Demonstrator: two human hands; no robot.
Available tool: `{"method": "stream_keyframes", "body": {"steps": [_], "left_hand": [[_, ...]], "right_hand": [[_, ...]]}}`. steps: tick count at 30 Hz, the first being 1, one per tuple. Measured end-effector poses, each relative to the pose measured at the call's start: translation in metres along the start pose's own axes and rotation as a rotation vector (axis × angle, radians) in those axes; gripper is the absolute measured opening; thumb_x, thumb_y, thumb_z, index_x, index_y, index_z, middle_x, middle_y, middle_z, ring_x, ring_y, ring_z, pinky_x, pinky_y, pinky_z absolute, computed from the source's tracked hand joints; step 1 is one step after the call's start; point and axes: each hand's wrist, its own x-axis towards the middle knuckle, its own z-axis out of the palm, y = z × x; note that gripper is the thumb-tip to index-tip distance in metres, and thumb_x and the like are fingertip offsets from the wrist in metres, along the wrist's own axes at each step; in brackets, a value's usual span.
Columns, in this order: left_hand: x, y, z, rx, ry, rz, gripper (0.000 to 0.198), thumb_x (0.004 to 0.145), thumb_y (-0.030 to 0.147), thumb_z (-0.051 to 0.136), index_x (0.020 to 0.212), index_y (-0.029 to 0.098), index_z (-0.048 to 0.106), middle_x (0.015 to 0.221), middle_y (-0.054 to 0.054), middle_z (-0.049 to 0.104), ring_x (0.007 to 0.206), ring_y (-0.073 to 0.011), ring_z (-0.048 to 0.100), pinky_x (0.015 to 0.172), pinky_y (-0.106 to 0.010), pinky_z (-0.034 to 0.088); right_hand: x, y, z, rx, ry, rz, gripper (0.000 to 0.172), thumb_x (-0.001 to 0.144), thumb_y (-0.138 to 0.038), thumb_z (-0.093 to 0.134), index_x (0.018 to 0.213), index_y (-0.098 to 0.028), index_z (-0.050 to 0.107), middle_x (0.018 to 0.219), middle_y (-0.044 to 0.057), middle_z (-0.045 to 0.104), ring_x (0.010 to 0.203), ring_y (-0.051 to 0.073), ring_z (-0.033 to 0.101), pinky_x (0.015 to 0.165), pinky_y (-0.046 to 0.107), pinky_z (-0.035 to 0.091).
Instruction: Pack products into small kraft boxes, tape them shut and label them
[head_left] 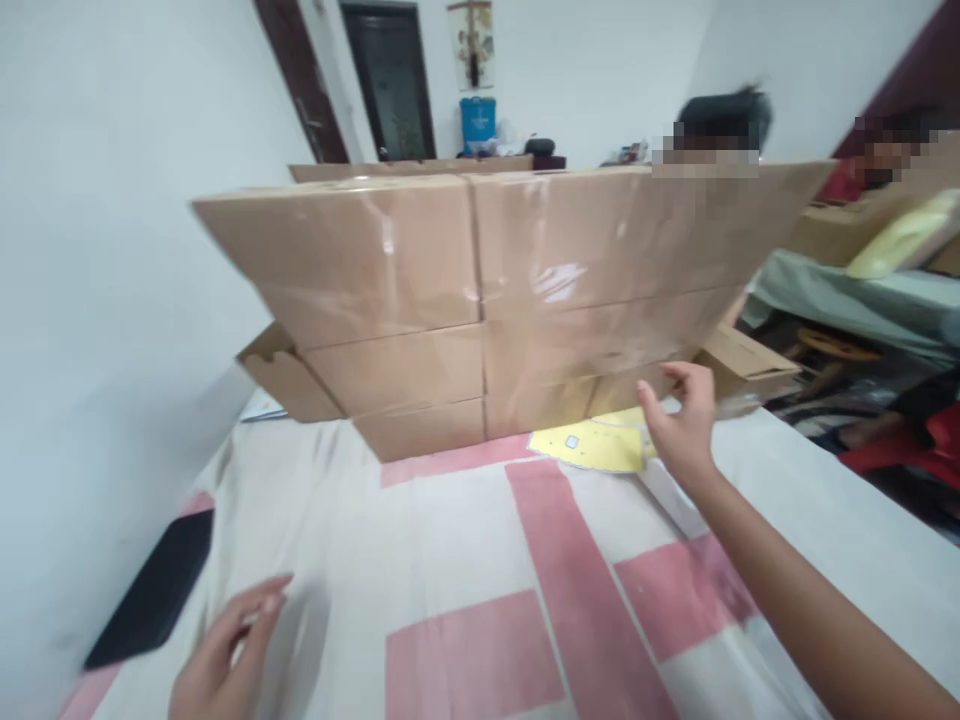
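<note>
My left hand point(231, 645) hovers above the cloth at the lower left, fingers curved and apart, holding nothing. On the right, my right hand point(684, 415) is raised with thumb and fingers spread and nothing between them. Just left of and below it, a yellow flat piece point(600, 443) with a small printed shape lies at the foot of the boxes. Beside that piece, partly behind my right forearm, is a white box-like object point(673, 497). A wall of taped cardboard boxes point(420, 290) stands across the table in front of both hands.
The table has a white and pink cloth point(450, 540). A black flat object point(157, 590) lies at its left edge by the wall. An open carton point(746, 360) stands at the right. Behind the boxes are a person's head point(724, 120) and a blue bin point(478, 122).
</note>
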Motion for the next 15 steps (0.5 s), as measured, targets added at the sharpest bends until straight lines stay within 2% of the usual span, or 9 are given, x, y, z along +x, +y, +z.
{"method": "stream_keyframes", "body": {"steps": [2,4,5,7,9,12,15], "left_hand": [[0.040,0.008,-0.009,-0.116,0.071,0.115,0.047,0.081,0.070,0.063,0.091,0.026,0.074,0.107,-0.007,0.076,0.113,-0.0337,0.067,0.101,-0.047,0.053],[0.089,0.013,-0.009,-0.170,0.150,0.138,0.048,0.087,0.068,0.058,0.096,0.024,0.073,0.111,-0.008,0.075,0.115,-0.0302,0.066,0.102,-0.044,0.053],[0.116,0.013,-0.006,-0.187,0.180,0.137,0.046,0.091,0.064,0.056,0.107,0.023,0.071,0.117,-0.009,0.073,0.116,-0.0285,0.066,0.102,-0.044,0.054],[0.171,0.010,0.005,-0.193,0.233,0.122,0.044,0.096,0.052,0.059,0.126,0.019,0.063,0.130,-0.011,0.067,0.115,-0.0257,0.066,0.099,-0.045,0.055],[0.222,0.005,0.019,-0.163,0.268,0.103,0.044,0.098,0.044,0.062,0.134,0.018,0.058,0.136,-0.012,0.061,0.116,-0.0253,0.064,0.098,-0.049,0.056],[0.279,-0.002,0.039,-0.062,0.272,0.111,0.045,0.097,0.041,0.064,0.136,0.019,0.057,0.139,-0.012,0.059,0.121,-0.0272,0.062,0.101,-0.052,0.055],[0.314,-0.010,0.051,0.073,0.197,0.193,0.046,0.096,0.040,0.065,0.136,0.019,0.058,0.143,-0.012,0.056,0.126,-0.0288,0.059,0.105,-0.054,0.052]], "right_hand": [[-0.019,-0.077,0.036,0.194,-0.187,-0.185,0.020,0.090,-0.038,0.064,0.104,-0.023,0.062,0.107,0.012,0.065,0.108,0.030,0.062,0.097,0.049,0.051],[-0.046,-0.150,0.074,0.416,-0.418,-0.294,0.011,0.093,-0.031,0.062,0.102,-0.025,0.063,0.110,0.013,0.067,0.112,0.029,0.063,0.101,0.048,0.050],[-0.061,-0.184,0.093,0.524,-0.526,-0.319,0.011,0.093,-0.029,0.061,0.103,-0.025,0.063,0.115,0.013,0.067,0.115,0.028,0.063,0.102,0.047,0.049],[-0.091,-0.240,0.134,0.717,-0.760,-0.295,0.020,0.091,-0.029,0.063,0.111,-0.025,0.063,0.127,0.013,0.066,0.126,0.028,0.060,0.111,0.046,0.046],[-0.116,-0.284,0.182,0.840,-0.926,-0.076,0.038,0.086,-0.030,0.067,0.124,-0.024,0.062,0.142,0.011,0.061,0.136,0.027,0.055,0.119,0.043,0.039],[-0.135,-0.328,0.261,0.797,-0.905,0.122,0.060,0.086,-0.030,0.062,0.144,-0.016,0.049,0.153,0.018,0.050,0.145,0.031,0.046,0.121,0.048,0.037],[-0.136,-0.350,0.328,0.739,-0.826,0.286,0.072,0.086,-0.024,0.057,0.154,-0.012,0.035,0.161,0.020,0.040,0.153,0.033,0.033,0.126,0.051,0.027]]}}
